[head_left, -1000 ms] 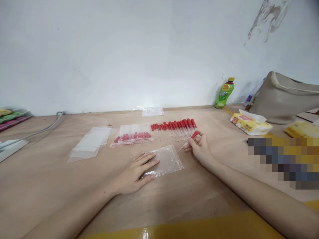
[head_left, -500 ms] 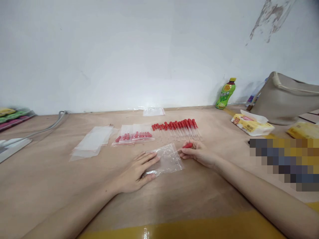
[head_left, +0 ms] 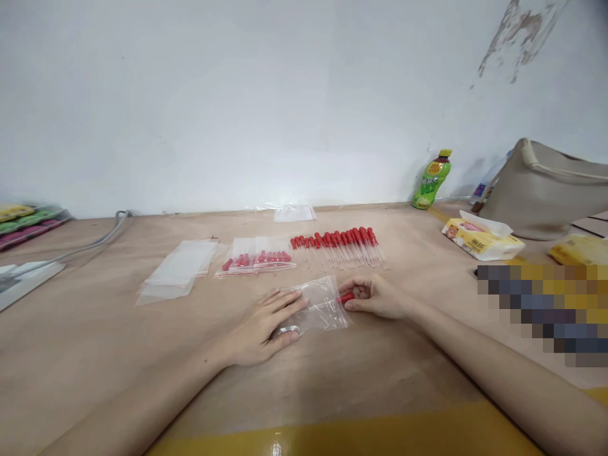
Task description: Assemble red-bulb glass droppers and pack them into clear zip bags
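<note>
My left hand [head_left: 263, 326] lies flat with its fingers stretched over the left part of a clear zip bag [head_left: 325, 320], pressing it on the table. At the bag's right end, my right hand [head_left: 377, 297] pinches the red bulb of a dropper [head_left: 348, 297] between thumb and fingers. The dropper's thin stem is inside the bag's mouth, and the bulb is at the bag's edge. Behind the bag lies a row of droppers [head_left: 332, 239] with red bulbs and clear stems. To their left are filled zip bags [head_left: 256, 256] with red bulbs showing through.
A stack of flat plastic bags [head_left: 180, 266] lies at left, near a grey cable [head_left: 102, 239]. More bags [head_left: 294, 214] lie by the wall. At right are a green bottle [head_left: 431, 180], a tissue pack [head_left: 482, 239] and a grey handbag [head_left: 546, 190].
My right hand has moved slightly left and down, pushing the dropper's stem further into the bag so its bulb meets the opening. My left hand stays on the bag.
</note>
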`<state>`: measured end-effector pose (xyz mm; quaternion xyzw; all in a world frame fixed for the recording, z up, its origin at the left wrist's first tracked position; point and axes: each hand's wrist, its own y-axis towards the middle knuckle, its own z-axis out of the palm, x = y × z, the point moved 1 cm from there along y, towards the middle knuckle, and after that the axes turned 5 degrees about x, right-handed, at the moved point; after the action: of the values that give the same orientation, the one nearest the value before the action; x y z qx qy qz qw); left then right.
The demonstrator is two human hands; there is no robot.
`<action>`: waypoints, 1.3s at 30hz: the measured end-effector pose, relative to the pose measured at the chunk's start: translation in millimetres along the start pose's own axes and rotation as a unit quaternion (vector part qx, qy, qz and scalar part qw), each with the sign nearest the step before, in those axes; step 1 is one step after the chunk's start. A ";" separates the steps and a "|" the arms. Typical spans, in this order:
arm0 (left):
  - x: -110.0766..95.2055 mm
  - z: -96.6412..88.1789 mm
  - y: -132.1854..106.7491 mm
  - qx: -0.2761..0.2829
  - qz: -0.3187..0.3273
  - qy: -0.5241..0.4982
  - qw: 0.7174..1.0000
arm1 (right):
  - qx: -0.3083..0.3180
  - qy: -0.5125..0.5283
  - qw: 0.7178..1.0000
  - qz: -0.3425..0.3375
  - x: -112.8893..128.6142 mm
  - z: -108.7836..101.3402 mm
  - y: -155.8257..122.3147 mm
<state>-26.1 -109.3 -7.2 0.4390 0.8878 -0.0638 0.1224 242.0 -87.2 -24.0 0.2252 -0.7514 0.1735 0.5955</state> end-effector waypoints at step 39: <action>9.4 -2.9 1.6 -0.082 0.016 -0.108 0.991 | 0.028 -0.132 0.990 -0.046 12.1 -1.1 0.0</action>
<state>-30.8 -100.6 -7.0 0.4327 0.8644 -0.0359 0.2537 240.6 -88.3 -11.9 0.2970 -0.8072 0.1357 0.4917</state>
